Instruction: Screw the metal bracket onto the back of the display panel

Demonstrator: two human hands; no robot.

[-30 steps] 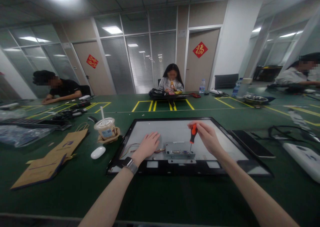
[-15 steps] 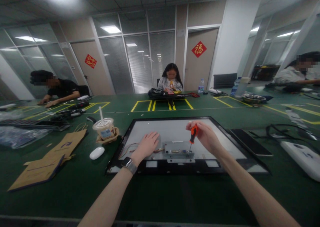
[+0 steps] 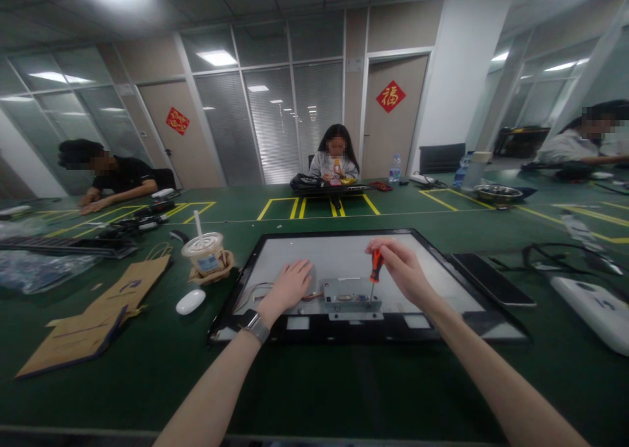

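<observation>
The grip of the right hand (image 3: pixel 405 273) is clamped on an orange screwdriver (image 3: pixel 376 267), upright with its tip on a metal box (image 3: pixel 351 294) on the face-down display panel (image 3: pixel 334 253) near the bench's (image 3: pixel 314 381) near edge, while the left hand (image 3: pixel 289 284) lies flat, fingers apart, apparently steadying the panel.

cup (image 3: pixel 204 253) left of panel (image 3: pixel 442 332) | mouse (image 3: pixel 190 301) before cup | phone (image 3: pixel 493 280) right of panel

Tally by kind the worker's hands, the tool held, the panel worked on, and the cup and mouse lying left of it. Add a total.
Hands: 2, left hand and right hand
screwdriver: 1
display panel: 1
drink cup: 1
computer mouse: 1
Total: 6
</observation>
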